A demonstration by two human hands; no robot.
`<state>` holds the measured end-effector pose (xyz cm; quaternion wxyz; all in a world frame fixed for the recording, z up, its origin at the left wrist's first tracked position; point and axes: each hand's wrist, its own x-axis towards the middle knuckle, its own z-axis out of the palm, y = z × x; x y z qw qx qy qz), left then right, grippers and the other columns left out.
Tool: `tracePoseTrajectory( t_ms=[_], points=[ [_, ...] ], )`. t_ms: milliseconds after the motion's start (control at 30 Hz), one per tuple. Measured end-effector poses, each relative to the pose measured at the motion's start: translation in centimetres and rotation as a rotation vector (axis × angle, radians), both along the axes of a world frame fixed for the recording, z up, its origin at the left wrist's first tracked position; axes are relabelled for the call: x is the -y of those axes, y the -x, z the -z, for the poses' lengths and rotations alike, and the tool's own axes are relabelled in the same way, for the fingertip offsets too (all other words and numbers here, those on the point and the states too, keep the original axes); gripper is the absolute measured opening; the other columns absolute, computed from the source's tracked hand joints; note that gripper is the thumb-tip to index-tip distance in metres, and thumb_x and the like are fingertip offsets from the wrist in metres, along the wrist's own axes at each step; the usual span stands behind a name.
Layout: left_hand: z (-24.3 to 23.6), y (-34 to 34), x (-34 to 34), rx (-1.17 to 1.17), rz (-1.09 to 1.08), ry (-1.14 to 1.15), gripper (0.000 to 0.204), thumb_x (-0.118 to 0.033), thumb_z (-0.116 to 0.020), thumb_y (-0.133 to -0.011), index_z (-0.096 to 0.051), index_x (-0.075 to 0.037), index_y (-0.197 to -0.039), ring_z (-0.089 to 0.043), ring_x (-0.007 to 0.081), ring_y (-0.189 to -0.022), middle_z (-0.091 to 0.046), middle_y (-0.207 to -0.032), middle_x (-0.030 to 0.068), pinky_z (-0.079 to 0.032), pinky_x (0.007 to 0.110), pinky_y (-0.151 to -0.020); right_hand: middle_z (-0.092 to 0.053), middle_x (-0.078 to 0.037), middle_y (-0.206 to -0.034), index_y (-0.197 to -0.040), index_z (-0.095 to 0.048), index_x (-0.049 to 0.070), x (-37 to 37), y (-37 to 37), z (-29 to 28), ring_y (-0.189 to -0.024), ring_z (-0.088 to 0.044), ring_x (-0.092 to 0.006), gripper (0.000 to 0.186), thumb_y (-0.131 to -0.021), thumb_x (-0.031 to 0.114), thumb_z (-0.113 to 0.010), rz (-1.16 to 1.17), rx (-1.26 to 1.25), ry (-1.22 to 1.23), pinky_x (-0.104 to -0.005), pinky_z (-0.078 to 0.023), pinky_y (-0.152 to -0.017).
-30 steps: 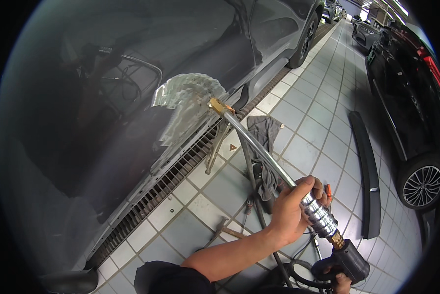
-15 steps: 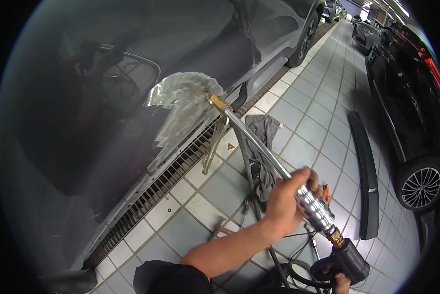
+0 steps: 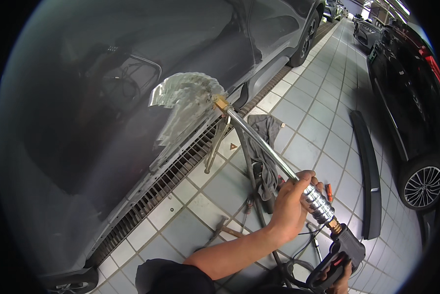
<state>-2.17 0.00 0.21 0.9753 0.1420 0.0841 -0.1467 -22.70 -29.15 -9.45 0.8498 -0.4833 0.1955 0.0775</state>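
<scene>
A slide hammer dent puller (image 3: 263, 142) slants from the dark grey car door (image 3: 107, 147) down to the lower right. Its brass tip (image 3: 221, 102) meets the right end of a ground, bare-metal patch (image 3: 188, 98) on the door. My left hand (image 3: 294, 203) is closed round the puller at the upper end of its ribbed chrome sliding weight (image 3: 319, 203). At the lower end, my right hand (image 3: 345, 279) grips the black pistol handle (image 3: 347, 250), partly hidden by it. A red trigger shows on the handle.
Locking pliers (image 3: 217, 147) hang by the door's lower edge. A grey cloth (image 3: 266, 132), a hammer (image 3: 225, 229) and cables lie on the tiled floor. A long black trim strip (image 3: 367, 181) lies to the right, beside a parked black car (image 3: 401, 93). A floor grate (image 3: 146, 198) runs below the door.
The pistol handle has rolled in my right hand, and its trigger side now shows. My left hand stays round the puller. The whole view has shifted slightly.
</scene>
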Motion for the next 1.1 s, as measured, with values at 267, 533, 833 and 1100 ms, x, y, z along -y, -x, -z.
tracePoseTrajectory(
  t_ms=[267, 533, 833, 1100],
  points=[
    [-0.7, -0.1, -0.8, 0.099, 0.139, 0.168, 0.026, -0.03, -0.054, -0.096, -0.05, -0.009, -0.083, -0.048, 0.0164, -0.077, -0.046, -0.074, 0.0011, -0.043, 0.036, -0.084, -0.061, -0.015, -0.086, -0.105, -0.054, 0.003, -0.5, 2.3, -4.4, -0.072, -0.06, -0.0273, 0.052, -0.085, 0.05, -0.062, -0.165, -0.4, 0.601, -0.0383, -0.05, -0.063],
    [-1.2, -0.6, -1.4, 0.117, 0.148, 0.184, 0.024, -0.031, -0.053, -0.097, -0.05, -0.01, -0.085, -0.05, 0.0147, -0.076, -0.046, -0.074, -0.0006, -0.045, 0.036, -0.088, -0.061, -0.014, -0.094, -0.11, -0.054, 0.001, -0.9, 2.3, -5.1, -0.08, -0.06, -0.0259, 0.051, -0.085, 0.045, -0.065, -0.144, -0.406, 0.614, -0.0372, -0.05, -0.071],
    [0.0, 0.1, 0.4, 0.068, -0.023, 0.256, 0.021, -0.029, -0.057, -0.093, -0.05, -0.011, -0.086, -0.049, 0.0159, -0.076, -0.046, -0.077, 0.001, -0.045, 0.036, -0.082, -0.062, -0.013, -0.095, -0.112, -0.055, 0.001, -1.0, 1.9, -4.1, -0.081, -0.059, -0.0244, 0.052, -0.086, 0.044, -0.065, -0.107, -0.252, 0.44, -0.0365, -0.05, -0.073],
    [-0.8, -0.3, 0.7, -0.091, -0.062, -0.054, 0.025, -0.031, -0.056, -0.096, -0.052, -0.006, -0.095, -0.057, 0.0201, -0.091, -0.051, -0.088, 0.004, -0.047, 0.034, -0.082, -0.062, -0.013, -0.097, -0.114, -0.056, 0.0, -1.1, 1.6, -3.0, -0.081, -0.059, -0.0231, 0.052, -0.086, 0.043, -0.065, -0.053, -0.236, 0.232, -0.0358, -0.049, -0.075]
  ],
)
